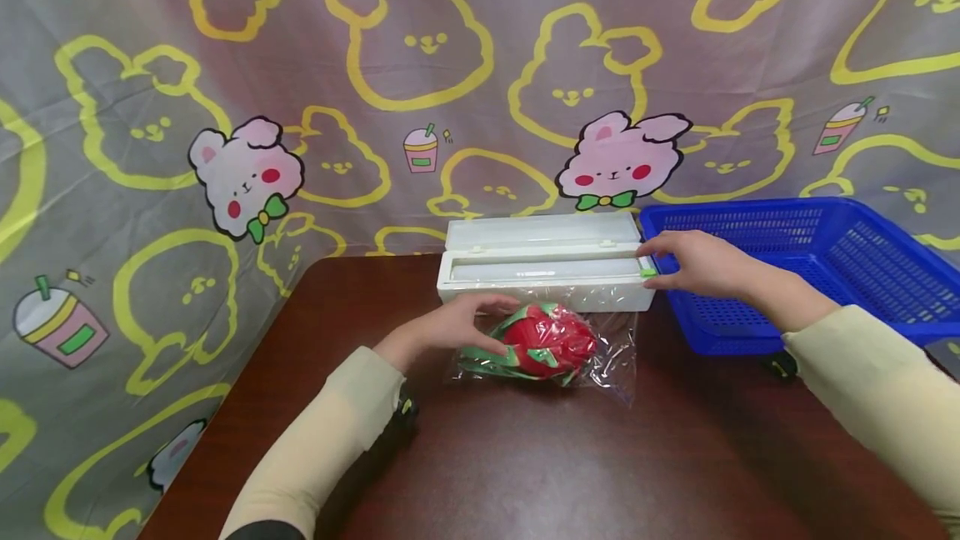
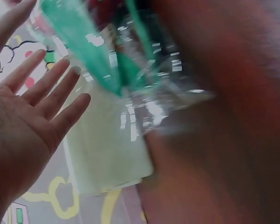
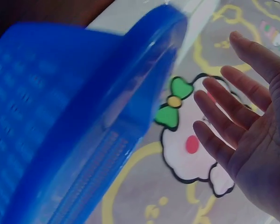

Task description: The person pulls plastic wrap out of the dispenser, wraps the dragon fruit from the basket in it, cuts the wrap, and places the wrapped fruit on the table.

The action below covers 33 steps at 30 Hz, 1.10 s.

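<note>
over the left side of the wrapped bundle, the left grip (image 1: 453, 327) is spread and released, thumb and fingers parted, perhaps to suit the rounded shape below; whether it touches cannot be told. the red-and-green bundle (image 1: 551, 338) lies mid-tabletop (image 1: 525, 457), just before the white box (image 1: 600, 300), with clear film (image 1: 618, 361) under and around it, likely kept close so the film can wrap it; whether film and roll are joined is unclear. at the box's right end the right grip (image 1: 701, 263) is also released, its fingers and thumb straddling the corner by a green tab (image 1: 648, 272). the lid (image 1: 543, 232) leans back, leaving the pale roll (image 1: 517, 270) exposed. farther right, the blue basket (image 1: 727, 340) sits under the right forearm and close beside the box, which probably limits sideways room; behind hangs a patterned curtain (image 1: 450, 32).
</note>
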{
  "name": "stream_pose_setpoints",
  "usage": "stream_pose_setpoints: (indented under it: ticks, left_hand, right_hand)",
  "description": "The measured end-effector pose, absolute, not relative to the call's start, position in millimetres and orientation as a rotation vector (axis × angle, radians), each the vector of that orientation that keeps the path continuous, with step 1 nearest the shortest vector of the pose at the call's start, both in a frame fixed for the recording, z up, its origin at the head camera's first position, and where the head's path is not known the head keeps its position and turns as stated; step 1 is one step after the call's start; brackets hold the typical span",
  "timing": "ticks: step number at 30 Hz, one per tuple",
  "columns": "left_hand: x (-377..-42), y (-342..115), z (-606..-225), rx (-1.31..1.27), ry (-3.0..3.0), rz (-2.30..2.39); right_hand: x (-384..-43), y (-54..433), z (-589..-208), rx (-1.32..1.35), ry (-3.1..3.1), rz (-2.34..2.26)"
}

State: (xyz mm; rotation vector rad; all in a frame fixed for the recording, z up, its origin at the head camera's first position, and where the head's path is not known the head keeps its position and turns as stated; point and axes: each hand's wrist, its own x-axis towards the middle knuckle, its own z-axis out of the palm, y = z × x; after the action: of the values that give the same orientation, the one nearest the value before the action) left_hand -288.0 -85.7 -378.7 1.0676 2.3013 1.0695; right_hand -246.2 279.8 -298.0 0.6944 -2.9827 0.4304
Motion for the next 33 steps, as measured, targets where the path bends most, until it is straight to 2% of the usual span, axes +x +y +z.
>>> stream_pose_setpoints:
  ticks: [8, 23, 28, 33]
  left_hand:
    - [-306.0, -69.0, -357.5, 1.146, 2.404, 1.105]
    - [-337.9, -19.3, -344.2, 1.166, 2.577, 0.923]
    - [-341.8, -22.4, -345.8, 1.141, 2.615, 0.910]
    - [-344.0, -48.7, -347.3, 1.141, 2.675, 0.943]
  right_hand:
    - [-262.7, 289.9, -310.5, 0.670, -3.003, 0.389]
    - [-279.3, 288.8, -319.5, 0.584, -3.090, 0.215]
    - [-282.2, 290.0, -323.5, 0.585, -3.090, 0.208]
    - [-281.2, 289.7, -319.4, 0.582, -3.096, 0.187]
